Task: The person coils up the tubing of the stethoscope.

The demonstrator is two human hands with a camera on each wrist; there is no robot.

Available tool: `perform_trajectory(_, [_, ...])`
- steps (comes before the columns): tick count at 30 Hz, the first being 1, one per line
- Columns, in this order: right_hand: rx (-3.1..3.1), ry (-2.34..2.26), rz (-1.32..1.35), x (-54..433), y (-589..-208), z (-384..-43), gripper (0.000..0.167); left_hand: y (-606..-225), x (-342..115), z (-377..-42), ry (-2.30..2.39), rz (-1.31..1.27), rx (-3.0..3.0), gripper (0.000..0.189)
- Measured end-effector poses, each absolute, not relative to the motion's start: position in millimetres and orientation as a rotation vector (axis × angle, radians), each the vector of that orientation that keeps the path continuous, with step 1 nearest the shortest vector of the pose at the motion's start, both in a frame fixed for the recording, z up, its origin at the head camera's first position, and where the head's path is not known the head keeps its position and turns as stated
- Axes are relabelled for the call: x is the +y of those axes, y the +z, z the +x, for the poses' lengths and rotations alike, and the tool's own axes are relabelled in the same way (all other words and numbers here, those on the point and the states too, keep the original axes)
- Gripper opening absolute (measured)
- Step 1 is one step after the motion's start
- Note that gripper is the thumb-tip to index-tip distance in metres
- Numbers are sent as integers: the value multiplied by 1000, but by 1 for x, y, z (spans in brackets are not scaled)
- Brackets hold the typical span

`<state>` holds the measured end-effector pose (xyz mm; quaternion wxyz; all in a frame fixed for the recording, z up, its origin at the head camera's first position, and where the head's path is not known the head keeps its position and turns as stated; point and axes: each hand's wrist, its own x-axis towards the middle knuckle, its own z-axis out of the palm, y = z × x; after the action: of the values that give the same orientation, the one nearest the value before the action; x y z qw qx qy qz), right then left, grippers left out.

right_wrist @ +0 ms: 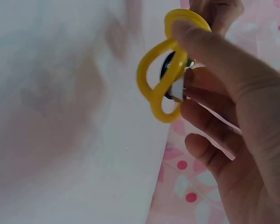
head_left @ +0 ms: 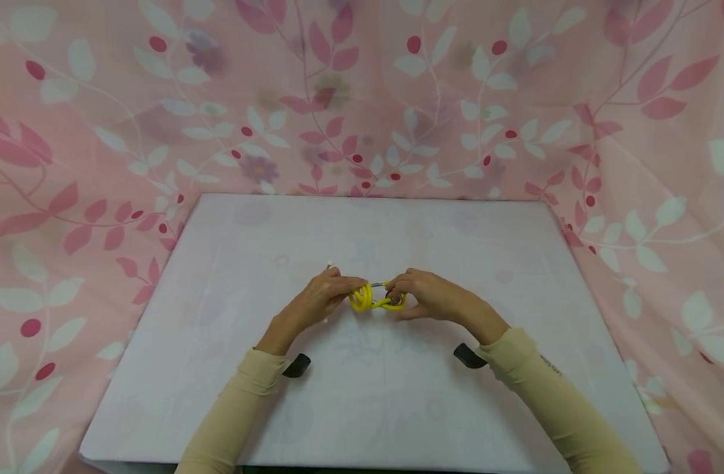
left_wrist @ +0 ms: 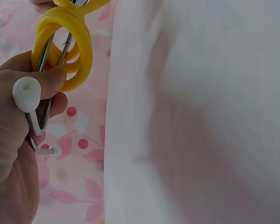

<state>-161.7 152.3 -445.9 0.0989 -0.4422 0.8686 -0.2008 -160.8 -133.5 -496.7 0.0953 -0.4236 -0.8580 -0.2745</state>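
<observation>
Between both hands, raised over the table, is a stethoscope with coiled yellow tubing (head_left: 360,299). My left hand (head_left: 320,296) pinches its metal ear tubes (left_wrist: 47,105) between thumb and fingers. In the left wrist view, two white ear tips (left_wrist: 27,94) stick out beside this hand, and yellow loops (left_wrist: 86,51) wrap around the metal tubes. My right hand (head_left: 433,296) grips the other end of the tubing, thumb against a yellow loop (right_wrist: 144,70). A round, dark-rimmed chest piece (right_wrist: 166,70) shows at the right fingers, partly covered by tubing.
A white-covered table (head_left: 362,408) lies under the hands. Pink cloth (head_left: 362,99) with a leaf pattern hangs behind it and along both sides. Black pieces show under the left wrist (head_left: 297,366) and right wrist (head_left: 470,355).
</observation>
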Motion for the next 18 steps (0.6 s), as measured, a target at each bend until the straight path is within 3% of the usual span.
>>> perform_trajectory(4, [2644,-509,-1374,151,-450,-160,43,-496,-134,-161,-866,-1239,-2532,35])
perform_trajectory(10, [2714,-556,-1486,152,-456,-162,33,-498,-132,-163,-885,-1234,-2529,36])
perform_trajectory(18, [2675,-785,-1266,156,-466,-162,39,-502,-131,-165,-892,-1212,-2548,37])
